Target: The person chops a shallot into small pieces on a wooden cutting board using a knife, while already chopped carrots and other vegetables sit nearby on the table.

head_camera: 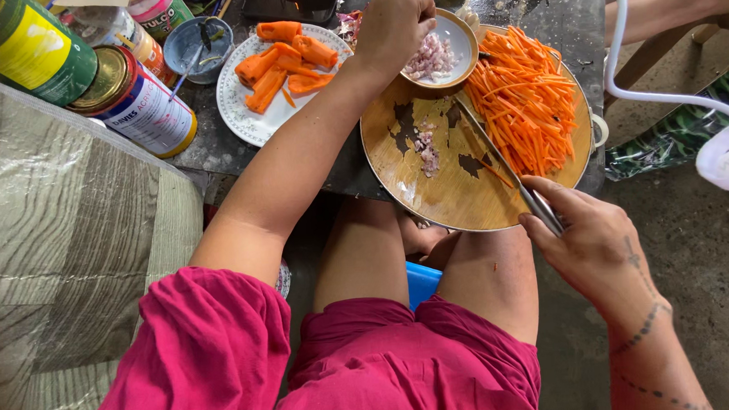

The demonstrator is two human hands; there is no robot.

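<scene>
The small bowl (pixel 448 50) of chopped onion (pixel 430 60) sits on the far part of my round wooden cutting board (pixel 445 177), and my left hand (pixel 393 23) is closed over its near-left rim, fingers curled down onto the edge. Just beside the bowl, on the right half of the board, lies a heap of carrot strips (pixel 528 99), touching the bowl's side and running close to the board's right edge. A few bits of onion (pixel 426 149) are left near the board's middle, where the wood is otherwise bare.

My right hand (pixel 583 236) is wrapped around the handle of a knife (pixel 502 166) at the near right rim; the blade lies flat across the board, pointing up toward the bowl. The two hands are well apart, with the open wood between them.

The board overhangs the near edge of the dark table (pixel 355 168), above my knees. To the left stands a white plate (pixel 242 112) of carrot chunks (pixel 284 61), clear of the board, then tins (pixel 135 100) at the table's left edge.
</scene>
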